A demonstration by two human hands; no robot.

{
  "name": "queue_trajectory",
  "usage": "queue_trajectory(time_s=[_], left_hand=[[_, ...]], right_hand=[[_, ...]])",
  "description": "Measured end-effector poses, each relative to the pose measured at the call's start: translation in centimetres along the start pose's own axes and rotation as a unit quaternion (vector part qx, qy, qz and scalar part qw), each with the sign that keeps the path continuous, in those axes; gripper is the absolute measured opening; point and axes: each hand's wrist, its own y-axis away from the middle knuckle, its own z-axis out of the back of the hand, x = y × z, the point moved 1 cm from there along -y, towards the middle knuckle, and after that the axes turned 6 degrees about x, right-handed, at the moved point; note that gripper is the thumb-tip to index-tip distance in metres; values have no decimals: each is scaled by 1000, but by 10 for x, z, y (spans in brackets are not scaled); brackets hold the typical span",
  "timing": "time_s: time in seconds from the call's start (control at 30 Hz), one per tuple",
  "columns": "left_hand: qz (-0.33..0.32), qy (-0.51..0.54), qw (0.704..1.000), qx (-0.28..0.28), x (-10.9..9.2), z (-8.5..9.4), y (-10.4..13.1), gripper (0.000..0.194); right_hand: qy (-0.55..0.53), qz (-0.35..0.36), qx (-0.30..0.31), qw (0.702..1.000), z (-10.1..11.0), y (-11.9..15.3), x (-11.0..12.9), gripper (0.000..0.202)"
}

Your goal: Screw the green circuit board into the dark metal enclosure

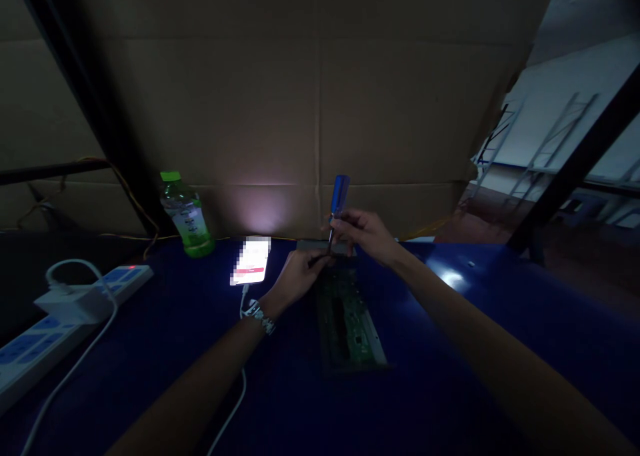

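Note:
A screwdriver (pixel 339 196) with a blue handle stands nearly upright, its shaft pointing down at the far end of a green circuit board (pixel 361 323). My right hand (pixel 365 233) pinches it near the base of the handle. My left hand (pixel 300 273) rests at the board's far left, fingers closed around the spot where the shaft's tip comes down. Whether those fingers grip the shaft, a small part or the board's edge is too dark to tell. The board lies in a dark frame on the blue table (pixel 425 389).
A lit phone (pixel 251 261) on a white cable leans left of my hands. Behind it stands a green-capped bottle (pixel 187 216). At far left lies a power strip (pixel 30 353) with a white charger (pixel 75 303). Cardboard (pixel 225 109) walls the back; a tiny piece (pixel 471 264) lies at right.

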Motion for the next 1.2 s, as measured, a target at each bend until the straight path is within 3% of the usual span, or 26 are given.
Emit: queue_trajectory(time_s=[0.17, 0.2, 0.27, 0.37, 0.53, 0.9, 1.0, 1.13, 1.2], left_hand=[[-13, -98, 986, -136, -12, -2, 10, 18], [-38, -103, 986, -124, -17, -6, 13, 21], [-88, -68, 993, -39, -27, -17, 19, 27], [-101, -15, 993, 61, -34, -34, 26, 35], [-60, -27, 996, 62, -33, -48, 30, 32], [-34, -51, 995, 77, -35, -46, 27, 25], [-40, -53, 993, 96, -35, -46, 27, 22], [-41, -66, 991, 105, -35, -46, 27, 25], [-41, -74, 990, 109, -36, -46, 27, 25]], right_hand=[[-43, -5, -28, 999, 0, -2, -7, 28], [-53, -6, -28, 998, 0, -2, -7, 29], [-66, -10, -33, 997, -1, -3, -7, 32], [-57, -16, -62, 996, -3, -4, -5, 37], [-24, -7, -115, 993, -13, -6, -4, 42], [2, 6, -168, 986, -25, -4, -10, 44], [1, -20, -140, 990, -22, -1, -11, 43], [51, -57, -24, 997, -16, 3, -13, 35], [84, -60, 3, 995, -14, 4, -13, 37]])
